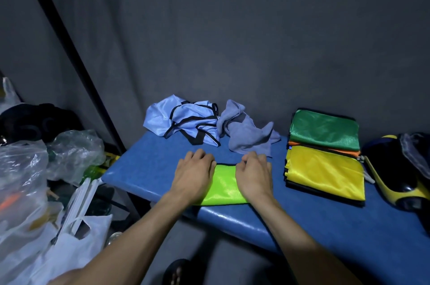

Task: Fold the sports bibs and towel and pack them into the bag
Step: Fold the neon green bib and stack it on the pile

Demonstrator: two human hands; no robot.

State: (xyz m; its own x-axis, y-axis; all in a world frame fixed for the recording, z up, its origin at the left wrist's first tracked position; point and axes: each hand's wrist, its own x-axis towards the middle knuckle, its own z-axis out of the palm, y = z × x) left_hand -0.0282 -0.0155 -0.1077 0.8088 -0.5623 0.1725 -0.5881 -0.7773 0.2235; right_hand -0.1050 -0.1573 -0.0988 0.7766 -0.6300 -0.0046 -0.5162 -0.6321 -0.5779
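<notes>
Nearest: foot in dark sandal on floor, bottom centre. White plastic bags piled bottom left, clear plastic bags just behind, w/ dark clutter beyond.

Both forearms reach over front edge of blue desk. Left hand palm down on left end of lime-green bib, fingers spread, slightly bent, pressing flat. Right hand on right end, fingers curled at far edge; pinching the black trim or just pressing — can't tell. Lime bib folded to narrow band, near desk's front edge, btwn the hands.

Right of hands, apart from them: folded stack w/ yellow bib in front, orange bib showing as a thin strip, green bib at back. Further right, at desk's end: black/yellow bag, just beside stack.

Far side of desk: light-blue bib w/ black trim, crumpled, unfolded. Touching its right side: grey-blue towel, also crumpled.

Behind all: grey curtain, black pole slanting at left.
</notes>
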